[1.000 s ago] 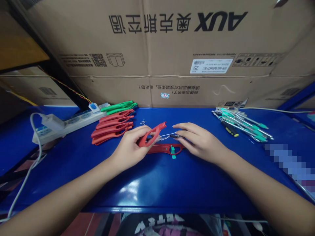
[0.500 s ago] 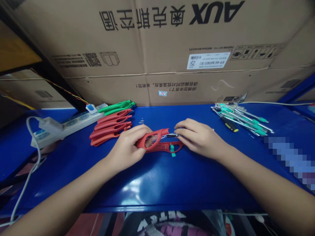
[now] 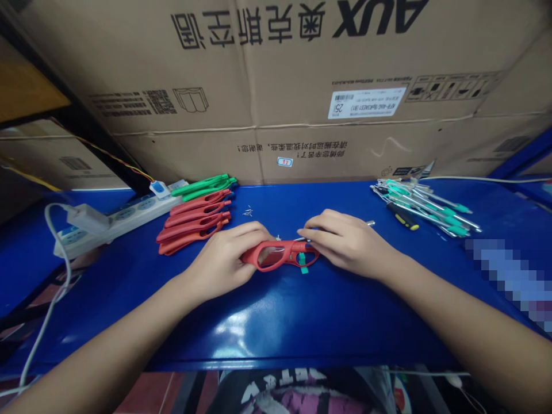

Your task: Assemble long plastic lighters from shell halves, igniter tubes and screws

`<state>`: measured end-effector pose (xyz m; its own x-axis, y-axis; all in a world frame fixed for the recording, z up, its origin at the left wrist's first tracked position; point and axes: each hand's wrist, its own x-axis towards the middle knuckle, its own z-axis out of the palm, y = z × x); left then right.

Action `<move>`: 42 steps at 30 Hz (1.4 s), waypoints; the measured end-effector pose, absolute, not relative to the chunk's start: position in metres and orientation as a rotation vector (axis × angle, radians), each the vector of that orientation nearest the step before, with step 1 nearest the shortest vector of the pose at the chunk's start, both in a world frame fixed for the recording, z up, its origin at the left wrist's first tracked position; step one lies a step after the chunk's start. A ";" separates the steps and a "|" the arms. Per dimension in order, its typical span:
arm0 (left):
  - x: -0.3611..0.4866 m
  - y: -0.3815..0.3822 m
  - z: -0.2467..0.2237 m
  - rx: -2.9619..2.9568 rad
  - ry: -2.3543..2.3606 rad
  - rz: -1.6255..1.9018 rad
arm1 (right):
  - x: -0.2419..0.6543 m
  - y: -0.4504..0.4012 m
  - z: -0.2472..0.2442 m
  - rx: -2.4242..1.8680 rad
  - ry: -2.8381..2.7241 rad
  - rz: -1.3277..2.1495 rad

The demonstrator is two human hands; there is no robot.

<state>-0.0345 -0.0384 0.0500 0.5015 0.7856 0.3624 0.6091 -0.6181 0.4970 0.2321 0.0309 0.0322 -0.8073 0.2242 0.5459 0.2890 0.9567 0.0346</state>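
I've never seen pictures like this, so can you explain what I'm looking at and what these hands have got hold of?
There is no machine, just a person's bare hands, seen by a camera on their head looking forward and down. The left hand holds a red plastic shell above another red piece. The right hand holds a thin metal rod. On the blue table lie red and orange shells and green ones at the left, beside a white power strip. At the right are metal rods with teal parts and a black and yellow tool. Cardboard stands behind.
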 end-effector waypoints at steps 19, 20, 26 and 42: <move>-0.020 -0.036 0.047 1.750 1.159 0.770 | 0.227 0.022 0.037 -0.235 -2.567 -0.348; -0.019 -0.034 0.047 1.682 1.117 0.710 | 0.227 0.022 0.038 -0.230 -2.569 -0.355; -0.021 -0.032 0.048 1.571 1.058 0.605 | 0.226 0.018 0.039 -0.190 -2.570 -0.396; -0.025 -0.042 0.046 2.265 1.110 0.989 | 0.228 0.017 0.036 -0.219 -2.530 -0.509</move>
<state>-0.0246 -0.0419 0.0456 0.4255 0.8063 0.4109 0.5007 -0.5880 0.6352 0.2278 0.0172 0.0359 -0.8386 0.0502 0.5425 0.2560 0.9153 0.3110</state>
